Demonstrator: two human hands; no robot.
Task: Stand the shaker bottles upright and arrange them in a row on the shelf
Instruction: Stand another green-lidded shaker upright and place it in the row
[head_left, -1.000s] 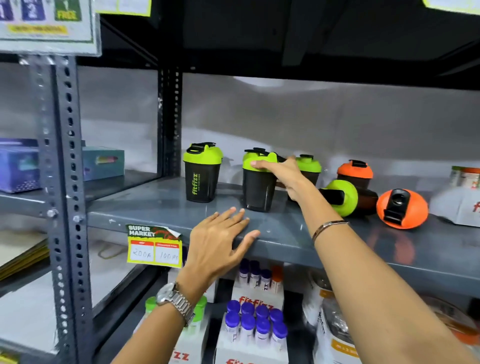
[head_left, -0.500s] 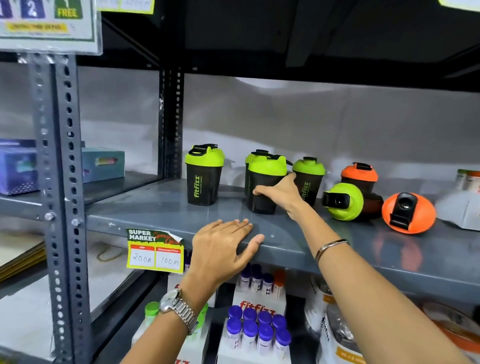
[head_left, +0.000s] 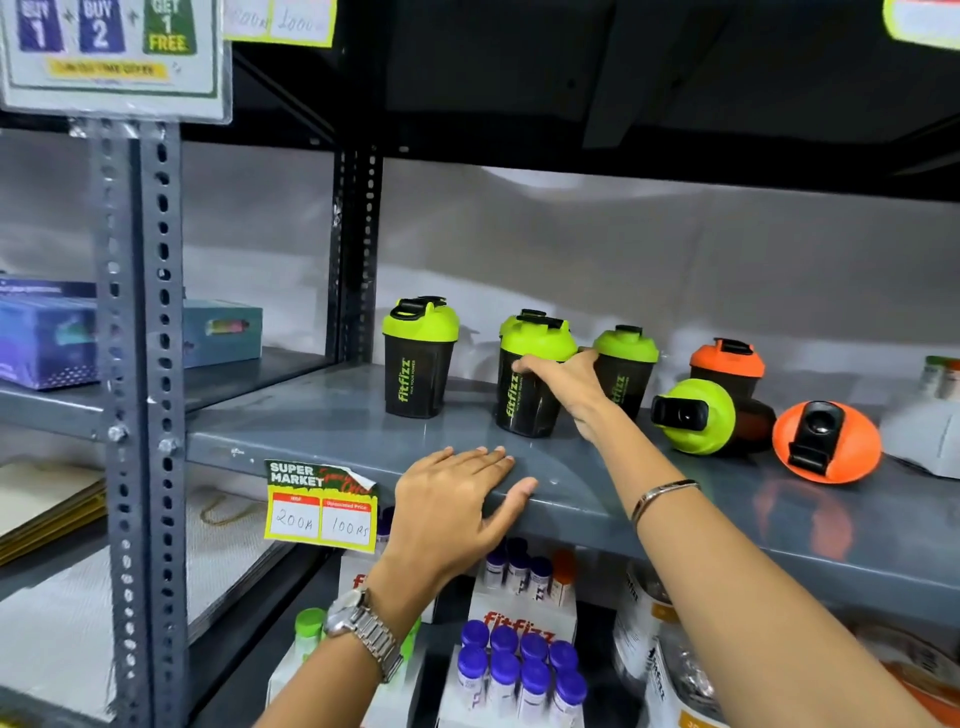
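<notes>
Hidden: a green-lidded shaker (head_left: 519, 323) peeks behind the gripped bottle (head_left: 524, 379).
Right hand (head_left: 563, 382): wrapped around that bottle.
Left hand (head_left: 457, 504): flat, fingers spread, on shelf edge (head_left: 675, 525).

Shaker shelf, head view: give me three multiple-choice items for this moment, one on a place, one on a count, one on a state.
1. Where does the left hand lie?
A. on a lying bottle
B. flat on the front edge of the shelf
C. on the price tag

2. How many shaker bottles lie on their sides?
A. none
B. two
C. four

3. How does the bottle under the right hand stand?
A. upright on the shelf
B. lying down
C. upside down

Answers:
1 B, the palm and fingers rest on the shelf lip, right of the price tag.
2 B, the green-lidded bottle and the orange-lidded bottle lie with lids facing the camera.
3 A, the held bottle has its lid on top and its base on the shelf.
</notes>
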